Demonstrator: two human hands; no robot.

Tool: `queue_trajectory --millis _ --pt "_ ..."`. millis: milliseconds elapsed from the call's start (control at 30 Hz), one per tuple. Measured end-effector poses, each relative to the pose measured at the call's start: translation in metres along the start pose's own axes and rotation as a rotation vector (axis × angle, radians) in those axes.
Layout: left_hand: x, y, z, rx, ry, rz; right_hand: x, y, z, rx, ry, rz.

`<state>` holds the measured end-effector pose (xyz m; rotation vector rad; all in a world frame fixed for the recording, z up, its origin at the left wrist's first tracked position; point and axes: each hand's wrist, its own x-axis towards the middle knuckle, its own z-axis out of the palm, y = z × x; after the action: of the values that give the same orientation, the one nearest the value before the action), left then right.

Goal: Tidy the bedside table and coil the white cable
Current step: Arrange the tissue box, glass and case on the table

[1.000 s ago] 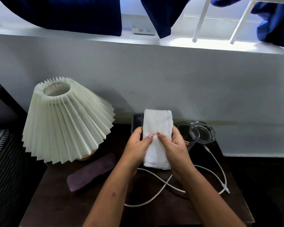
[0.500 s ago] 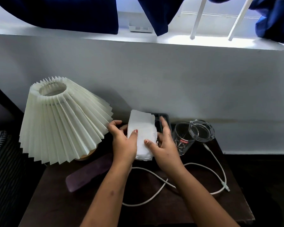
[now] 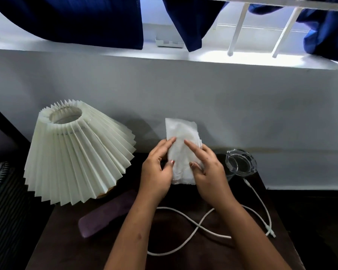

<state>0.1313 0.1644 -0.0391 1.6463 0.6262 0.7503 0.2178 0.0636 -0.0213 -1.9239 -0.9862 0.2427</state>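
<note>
A dark wooden bedside table (image 3: 62, 240) fills the lower part of the view, set against a pale wall (image 3: 222, 106) under a bright window ledge hung with dark blue curtains (image 3: 76, 18). On the table's left rear stands a lamp with a cream pleated shade (image 3: 76, 154), tilted so its open top faces up and toward the camera. Just in front of the shade lies a long purple case (image 3: 107, 215), lying diagonally on the tabletop.

The white cable (image 3: 191, 228) sprawls loose and uncoiled over the near middle and right of the table, crossing over itself once, with one plug end (image 3: 270, 233) near the right edge and another stretch running back toward a clear glass ashtray (image 3: 241, 162) at the right rear corner. A second clear glass seems to stand just in front of the ashtray, but the right wrist hides most of it.

Above the table's middle, both hands hold up a folded white tissue-like wad (image 3: 181, 137), blurred in the view. The left hand (image 3: 156, 170) clasps its left edge with thumb in front and fingers stretched up along it; the right hand (image 3: 207, 168) clasps its right edge the same way, forefinger laid across the front. The wad is upright, clear of the tabletop.
</note>
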Motion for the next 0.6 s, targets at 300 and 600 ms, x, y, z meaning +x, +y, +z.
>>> queue_trajectory --millis 300,600 --pt "0.062 0.023 0.013 0.280 -0.026 0.180 0.080 -0.001 -0.039 -0.202 -0.139 0.031" --pt "0.089 0.000 0.012 0.469 -0.128 0.134 0.108 0.019 -0.018 -0.315 -0.248 0.063"
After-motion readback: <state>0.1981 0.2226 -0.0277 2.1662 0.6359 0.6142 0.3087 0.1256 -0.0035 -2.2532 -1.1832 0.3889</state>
